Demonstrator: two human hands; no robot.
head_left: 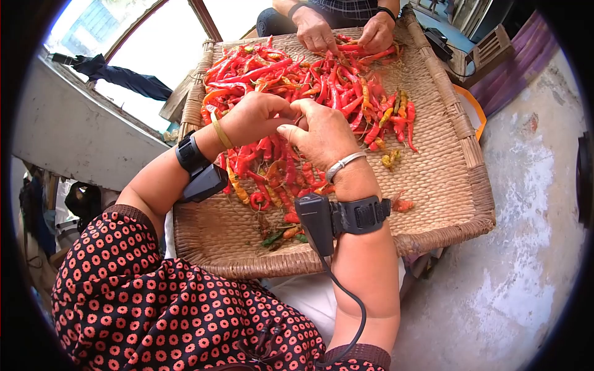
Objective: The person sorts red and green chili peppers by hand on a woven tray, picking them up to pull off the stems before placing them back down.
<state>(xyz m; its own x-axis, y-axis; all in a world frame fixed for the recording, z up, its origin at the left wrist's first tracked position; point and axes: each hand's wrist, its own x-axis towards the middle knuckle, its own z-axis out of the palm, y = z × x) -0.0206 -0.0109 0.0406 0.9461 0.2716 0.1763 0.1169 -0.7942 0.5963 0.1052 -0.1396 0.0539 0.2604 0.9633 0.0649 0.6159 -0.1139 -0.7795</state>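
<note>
Red chili peppers [260, 162], with some orange and yellow ones among them, lie heaped in a large woven tray [442, 185]. Over the middle of the heap my left hand [257, 117] and my right hand [318, 133] meet, fingertips close together. The fingers of both are bent and pinched, and whatever they hold is mostly hidden behind them. A thin dark bit shows between the fingertips, too small to name. A few green and orange peppers [288, 233] lie near the tray's front rim, below my hands.
Across the tray, another person's hands [315, 31] handle peppers at the far edge. A folded dark umbrella [124, 74] lies by the window on the left. At the back right stands a wooden crate [492, 52]. Worn concrete floor [526, 247] extends along the right.
</note>
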